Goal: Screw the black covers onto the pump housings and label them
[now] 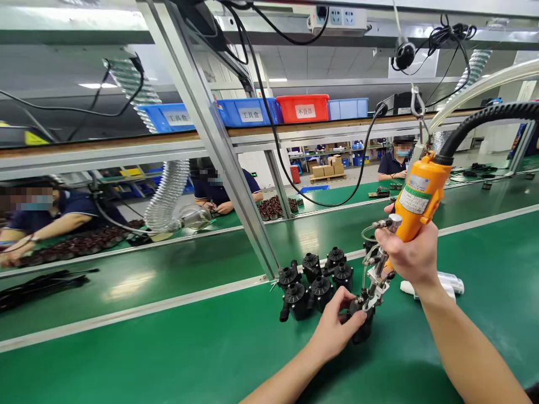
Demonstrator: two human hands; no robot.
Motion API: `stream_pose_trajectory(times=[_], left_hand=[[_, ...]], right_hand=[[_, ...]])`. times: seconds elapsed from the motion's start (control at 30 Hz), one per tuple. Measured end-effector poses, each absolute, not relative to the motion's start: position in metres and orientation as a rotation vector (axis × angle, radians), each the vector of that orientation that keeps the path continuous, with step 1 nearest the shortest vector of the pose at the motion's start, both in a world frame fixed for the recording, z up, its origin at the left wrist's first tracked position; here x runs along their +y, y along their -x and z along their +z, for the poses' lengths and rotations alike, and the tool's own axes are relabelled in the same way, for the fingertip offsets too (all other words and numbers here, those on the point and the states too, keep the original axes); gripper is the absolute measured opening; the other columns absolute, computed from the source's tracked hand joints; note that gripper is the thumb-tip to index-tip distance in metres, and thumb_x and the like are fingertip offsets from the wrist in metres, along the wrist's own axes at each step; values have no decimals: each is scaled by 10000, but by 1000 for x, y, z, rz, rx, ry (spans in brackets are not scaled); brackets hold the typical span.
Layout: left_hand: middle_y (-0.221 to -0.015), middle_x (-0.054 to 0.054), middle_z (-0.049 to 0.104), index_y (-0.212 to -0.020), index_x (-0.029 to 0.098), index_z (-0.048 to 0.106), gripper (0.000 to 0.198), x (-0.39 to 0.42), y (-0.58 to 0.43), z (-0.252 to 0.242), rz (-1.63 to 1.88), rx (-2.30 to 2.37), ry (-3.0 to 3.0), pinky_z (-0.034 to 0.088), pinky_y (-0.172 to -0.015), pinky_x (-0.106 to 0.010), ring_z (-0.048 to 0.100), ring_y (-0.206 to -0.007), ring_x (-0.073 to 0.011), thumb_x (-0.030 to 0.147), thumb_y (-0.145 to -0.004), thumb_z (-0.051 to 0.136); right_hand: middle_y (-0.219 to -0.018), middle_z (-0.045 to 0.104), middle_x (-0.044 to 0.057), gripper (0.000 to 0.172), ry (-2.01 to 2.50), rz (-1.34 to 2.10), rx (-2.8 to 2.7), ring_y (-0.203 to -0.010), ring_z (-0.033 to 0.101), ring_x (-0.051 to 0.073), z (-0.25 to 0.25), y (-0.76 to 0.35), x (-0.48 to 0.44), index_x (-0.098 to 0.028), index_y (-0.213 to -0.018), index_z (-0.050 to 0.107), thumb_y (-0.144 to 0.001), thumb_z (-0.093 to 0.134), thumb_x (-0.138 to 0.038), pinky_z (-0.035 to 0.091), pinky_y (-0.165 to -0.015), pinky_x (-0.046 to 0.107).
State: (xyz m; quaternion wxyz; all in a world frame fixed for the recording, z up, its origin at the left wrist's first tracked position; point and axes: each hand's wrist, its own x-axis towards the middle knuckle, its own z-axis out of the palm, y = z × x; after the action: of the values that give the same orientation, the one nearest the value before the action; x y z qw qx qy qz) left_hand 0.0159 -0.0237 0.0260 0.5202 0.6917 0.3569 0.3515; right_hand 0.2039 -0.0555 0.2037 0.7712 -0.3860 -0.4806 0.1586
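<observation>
My right hand (415, 255) is wrapped round an orange powered screwdriver (421, 188), which hangs from a hook and has a thick black hose at its top. The metal tip assembly (376, 286) with thin clear tubes points down at a black pump (362, 325) on the green bench. My left hand (337, 325) grips the upper part of this pump between thumb and fingers, close beside the tip. Whether the tip touches the pump cannot be made out. Several similar black pumps (322, 290) stand grouped just beyond my left hand.
Clear plastic-looking rolls (452, 282) lie right of my right wrist. A metal post (223, 146) rises behind the pumps. Blue bins (251, 112) and a red bin (303, 108) sit on the shelf above. Co-workers (227, 188) sit across the conveyor (189, 264). A black cable (280, 148) hangs down.
</observation>
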Motion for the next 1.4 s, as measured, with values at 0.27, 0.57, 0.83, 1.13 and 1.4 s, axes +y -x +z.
stream_pose_trajectory(times=[0.27,0.57,0.83,1.13,1.4], left_hand=[[-1049,-72,653,-1136,193,730,292,-25,-20,38,811,828,-1942,445,-930,-351,574,-992,-248,356,-901,670],[-999,-53,632,-1086,180,723,306,-18,-18,29,804,798,-1928,450,-883,-333,559,-942,-230,421,-904,676],[-755,-23,637,-840,159,735,343,-25,-16,48,749,1150,-2081,442,-708,-297,565,-758,-209,497,-797,768],[-1342,-114,659,-1355,226,632,590,-32,-2,43,696,915,-1828,558,-915,-368,614,-1213,-307,452,-823,752],[-1167,-88,691,-1198,207,660,471,-44,-20,26,890,1041,-1764,586,-809,-322,630,-1085,-281,400,-785,775]], right_hand=[[-577,532,-84,378,809,395,-1100,-469,481,102,194,-193,-50,-220,-902,585,-618,809,-329,461,-451,251],[-565,498,-97,398,848,489,-1172,-471,438,95,176,-182,-38,-219,-911,535,-672,826,-349,408,-445,237],[-577,538,-84,436,881,387,-1105,-469,500,114,180,-189,-34,-200,-962,571,-658,832,-372,465,-462,254],[-619,583,-43,381,822,188,-1012,-480,534,117,198,-214,-48,-183,-952,631,-647,803,-332,472,-442,250],[-634,574,-50,378,844,266,-1041,-485,528,112,193,-205,-49,-186,-963,631,-652,798,-320,474,-435,248]])
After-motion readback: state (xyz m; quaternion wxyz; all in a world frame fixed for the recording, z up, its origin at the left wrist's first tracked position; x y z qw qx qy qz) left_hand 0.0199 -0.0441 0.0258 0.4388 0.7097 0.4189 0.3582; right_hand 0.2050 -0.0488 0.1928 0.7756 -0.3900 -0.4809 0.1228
